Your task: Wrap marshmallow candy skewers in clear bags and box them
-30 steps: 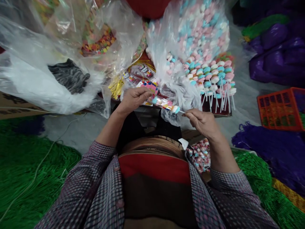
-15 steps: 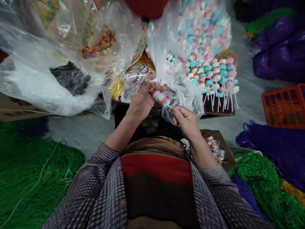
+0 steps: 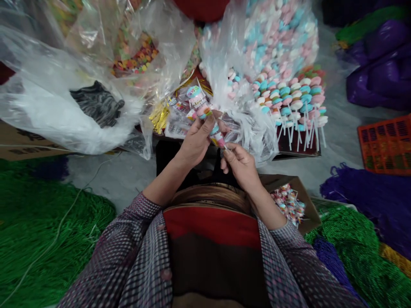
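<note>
A candy lollipop [image 3: 217,136] in pink, blue and yellow lies slantwise between my hands, inside a clear printed wrapper [image 3: 196,97] whose top reaches up past my left fingers. My left hand [image 3: 196,143] is closed around its upper part. Lower down, my right hand [image 3: 240,164] pinches the stick end just below the candy. Behind them, more printed wrappers [image 3: 176,127] lie on the dark red tabletop beside gold twist ties [image 3: 159,117]. Several stacked candy lollipops [image 3: 290,100] in pink, blue and white rest at the right, their white sticks pointing toward me.
Large clear bags of pink and blue candies [image 3: 282,34] and of ring-shaped candies [image 3: 138,55] stand at the back. A cardboard box [image 3: 310,209] of wrapped lollipops is below right. Green netting [image 3: 48,239] covers the floor left; an orange crate [image 3: 385,143] stands far right.
My left fingers have closed around the wrapped lollipop. My right hand has shifted left and slightly down, nearer the left. The printed top of the wrapper now shows above my left hand.
</note>
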Demonstrator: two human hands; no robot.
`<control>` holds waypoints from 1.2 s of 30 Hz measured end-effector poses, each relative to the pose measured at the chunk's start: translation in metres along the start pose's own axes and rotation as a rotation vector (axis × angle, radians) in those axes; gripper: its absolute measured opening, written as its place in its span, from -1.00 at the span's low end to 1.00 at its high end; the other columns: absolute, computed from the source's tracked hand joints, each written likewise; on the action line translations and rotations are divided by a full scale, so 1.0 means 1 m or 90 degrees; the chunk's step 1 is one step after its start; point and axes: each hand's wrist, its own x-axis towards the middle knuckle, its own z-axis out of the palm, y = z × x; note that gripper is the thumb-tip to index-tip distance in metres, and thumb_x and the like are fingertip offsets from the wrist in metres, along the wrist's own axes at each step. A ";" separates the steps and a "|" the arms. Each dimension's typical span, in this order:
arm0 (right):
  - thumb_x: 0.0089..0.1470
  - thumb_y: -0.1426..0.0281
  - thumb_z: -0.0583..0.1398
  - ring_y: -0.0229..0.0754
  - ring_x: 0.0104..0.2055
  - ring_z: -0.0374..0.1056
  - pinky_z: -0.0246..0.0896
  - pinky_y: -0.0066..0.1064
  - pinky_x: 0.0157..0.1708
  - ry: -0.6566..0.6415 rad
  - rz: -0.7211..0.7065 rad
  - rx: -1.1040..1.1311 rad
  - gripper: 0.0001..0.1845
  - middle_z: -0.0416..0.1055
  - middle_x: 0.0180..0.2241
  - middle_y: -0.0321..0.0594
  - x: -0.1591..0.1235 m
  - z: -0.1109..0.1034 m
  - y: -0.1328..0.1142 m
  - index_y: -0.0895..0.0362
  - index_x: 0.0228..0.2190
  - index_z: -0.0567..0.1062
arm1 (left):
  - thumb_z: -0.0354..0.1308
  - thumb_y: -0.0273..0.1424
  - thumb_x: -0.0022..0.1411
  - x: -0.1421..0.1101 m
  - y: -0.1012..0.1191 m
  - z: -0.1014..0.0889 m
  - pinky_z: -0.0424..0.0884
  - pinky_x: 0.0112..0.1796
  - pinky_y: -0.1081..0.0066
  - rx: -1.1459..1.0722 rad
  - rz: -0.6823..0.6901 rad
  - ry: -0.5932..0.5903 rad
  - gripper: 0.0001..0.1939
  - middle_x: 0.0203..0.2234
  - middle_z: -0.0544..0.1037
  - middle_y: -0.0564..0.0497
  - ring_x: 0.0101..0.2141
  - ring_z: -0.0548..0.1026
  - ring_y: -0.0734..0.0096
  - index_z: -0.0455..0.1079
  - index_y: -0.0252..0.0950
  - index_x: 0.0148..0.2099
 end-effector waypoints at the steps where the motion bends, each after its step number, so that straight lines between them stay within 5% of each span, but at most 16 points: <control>1: 0.11 -0.15 0.29 -0.37 -0.68 0.28 0.17 -0.51 -0.62 0.002 0.000 0.005 -0.47 0.43 -0.63 -0.49 0.000 0.001 0.000 0.07 -0.24 0.48 | 0.07 0.13 0.38 -0.001 0.000 0.000 0.53 -0.25 0.32 0.004 -0.011 0.002 -0.52 -0.34 0.56 0.00 -0.17 0.63 0.28 0.38 -0.17 -0.02; 6: 0.15 -0.16 0.23 -0.37 -0.67 0.31 0.21 -0.52 -0.63 0.010 -0.001 0.052 -0.47 0.46 -0.60 -0.45 0.001 0.013 0.000 0.05 -0.37 0.38 | 0.07 0.18 0.34 -0.010 -0.003 0.006 0.43 -0.38 0.41 0.076 -0.087 -0.041 -0.47 -0.39 0.53 0.06 -0.41 0.51 0.47 0.39 -0.18 -0.06; 9: 0.18 -0.15 0.21 -0.36 -0.66 0.33 0.22 -0.52 -0.62 0.028 -0.006 0.056 -0.48 0.46 -0.60 -0.44 0.002 0.016 0.002 0.05 -0.35 0.38 | 0.02 0.24 0.32 -0.012 -0.003 0.000 0.41 -0.31 0.38 0.216 -0.010 -0.030 -0.43 -0.40 0.50 0.05 -0.38 0.45 0.43 0.39 -0.19 -0.21; 13: 0.28 -0.10 0.14 -0.29 -0.60 0.37 0.30 -0.43 -0.54 0.084 -0.089 -0.092 -0.52 0.48 -0.55 -0.39 0.006 0.007 0.005 0.03 -0.12 0.48 | -0.10 0.25 0.36 -0.009 -0.003 -0.015 0.36 -0.18 0.26 0.447 0.151 -0.008 -0.36 -0.45 0.47 -0.02 -0.32 0.43 0.30 0.34 -0.20 -0.39; 16: 0.33 -0.02 0.11 -0.19 -0.51 0.43 0.38 -0.32 -0.43 0.088 -0.157 -0.234 -0.48 0.50 -0.51 -0.33 0.009 0.000 0.005 -0.04 0.17 0.44 | -0.16 0.22 0.40 -0.007 -0.003 -0.017 0.31 -0.27 0.28 0.476 0.157 -0.050 -0.35 -0.50 0.45 0.00 -0.40 0.39 0.32 0.32 -0.20 -0.41; 20: 0.38 0.04 0.05 -0.17 -0.52 0.41 0.41 -0.28 -0.40 0.035 -0.192 -0.274 -0.45 0.50 -0.51 -0.29 0.012 -0.001 0.007 -0.06 0.27 0.42 | -0.12 0.26 0.36 -0.008 -0.005 -0.012 0.30 -0.33 0.32 0.435 0.128 -0.062 -0.34 -0.53 0.46 0.01 -0.44 0.39 0.36 0.33 -0.20 -0.42; 24: 0.38 0.03 0.04 -0.22 -0.57 0.35 0.41 -0.30 -0.44 0.045 -0.191 -0.243 -0.46 0.47 -0.53 -0.33 0.013 -0.001 0.012 -0.06 0.23 0.47 | 0.00 0.23 0.34 -0.013 -0.006 -0.015 0.37 -0.31 0.36 0.300 0.006 -0.123 -0.38 -0.60 0.44 0.07 -0.48 0.41 0.42 0.31 -0.21 -0.44; 29: 0.38 0.04 0.05 -0.26 -0.60 0.32 0.41 -0.33 -0.47 0.062 -0.189 -0.203 -0.46 0.48 -0.52 -0.36 0.012 0.003 0.018 -0.06 0.25 0.44 | 0.04 0.30 0.26 -0.008 -0.008 -0.024 0.49 -0.18 0.30 0.092 -0.050 0.022 -0.34 -0.28 0.62 -0.07 -0.20 0.59 0.30 0.46 -0.22 -0.15; 31: 0.38 0.07 0.05 -0.26 -0.61 0.31 0.42 -0.32 -0.46 0.053 -0.191 -0.199 -0.47 0.48 -0.52 -0.36 0.011 0.006 0.020 -0.05 0.25 0.44 | 0.00 0.30 0.28 -0.002 -0.008 -0.022 0.51 -0.22 0.27 0.036 -0.068 0.020 -0.33 -0.28 0.64 -0.10 -0.17 0.62 0.22 0.48 -0.20 -0.07; 36: 0.38 0.07 0.04 -0.20 -0.55 0.38 0.44 -0.27 -0.38 0.056 -0.194 -0.223 -0.52 0.49 -0.52 -0.31 0.009 0.010 0.021 -0.03 0.16 0.50 | 0.39 0.08 0.13 0.003 -0.003 -0.006 0.47 -0.36 0.38 -0.096 -0.121 -0.052 -0.47 -0.42 0.57 0.04 -0.24 0.61 0.29 0.50 -0.18 -0.03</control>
